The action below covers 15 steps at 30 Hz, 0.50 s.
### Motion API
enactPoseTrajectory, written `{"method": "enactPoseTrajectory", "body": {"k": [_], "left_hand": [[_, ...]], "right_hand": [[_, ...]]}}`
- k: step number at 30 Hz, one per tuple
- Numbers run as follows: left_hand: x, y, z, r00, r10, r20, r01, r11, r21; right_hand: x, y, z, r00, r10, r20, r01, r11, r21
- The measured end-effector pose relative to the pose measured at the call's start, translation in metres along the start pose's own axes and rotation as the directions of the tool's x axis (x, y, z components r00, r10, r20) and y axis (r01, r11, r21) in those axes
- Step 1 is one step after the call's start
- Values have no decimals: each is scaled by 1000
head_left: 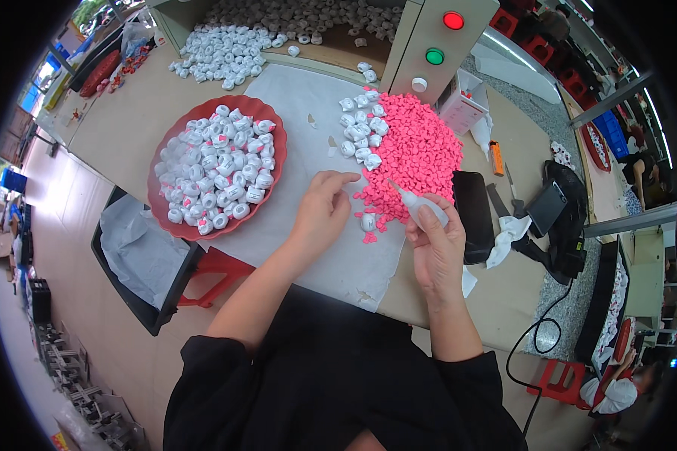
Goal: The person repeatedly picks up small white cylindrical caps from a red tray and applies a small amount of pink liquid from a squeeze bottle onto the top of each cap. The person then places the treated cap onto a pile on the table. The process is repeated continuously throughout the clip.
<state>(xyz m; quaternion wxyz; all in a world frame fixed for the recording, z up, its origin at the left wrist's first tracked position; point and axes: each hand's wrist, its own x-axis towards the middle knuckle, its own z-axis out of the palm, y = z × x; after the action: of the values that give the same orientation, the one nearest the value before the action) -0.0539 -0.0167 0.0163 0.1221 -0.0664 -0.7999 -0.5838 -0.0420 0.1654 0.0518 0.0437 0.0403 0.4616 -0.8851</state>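
At my far left sits a black rectangular bin lined with grey plastic sheet (pixel 139 252), and beside it a round red plastic dish (pixel 162 207) heaped with small white moulded pieces, some showing pink. A sheet of white paper (pixel 293 113) covers the bench between the dish and me.

My left hand (pixel 323 210) rests on that paper with the fingers loosely curled and nothing in them, index finger reaching toward the heap of small pink plastic bits (pixel 417 150). One small white piece (pixel 368 222) lies on the paper just between my hands, with a few loose pink bits touching it.

My right hand (pixel 436 252) is closed round a small translucent squeeze bottle with a long pointed nozzle (pixel 421 207), its tip aimed up toward the pink heap. Right of it lies a flat black rectangular device (pixel 474 214), next to a crumpled white cloth (pixel 508 233).

The risk I see: too hard a squeeze would drip onto the paper or the loose pink bits and stick them together, and my empty left fingers sit close enough to the nozzle to get smeared.
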Motion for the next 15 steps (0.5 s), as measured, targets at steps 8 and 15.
{"method": "enactPoseTrajectory", "body": {"k": [8,15], "left_hand": [[-17,9,12,956,253,151,-291,893,343],[-13,14,6,985,71,155,-90,988,122]], "right_hand": [[5,3,-4,1000,28,-8,-27,993,118],[5,5,-9,998,9,62,-20,984,178]]}}
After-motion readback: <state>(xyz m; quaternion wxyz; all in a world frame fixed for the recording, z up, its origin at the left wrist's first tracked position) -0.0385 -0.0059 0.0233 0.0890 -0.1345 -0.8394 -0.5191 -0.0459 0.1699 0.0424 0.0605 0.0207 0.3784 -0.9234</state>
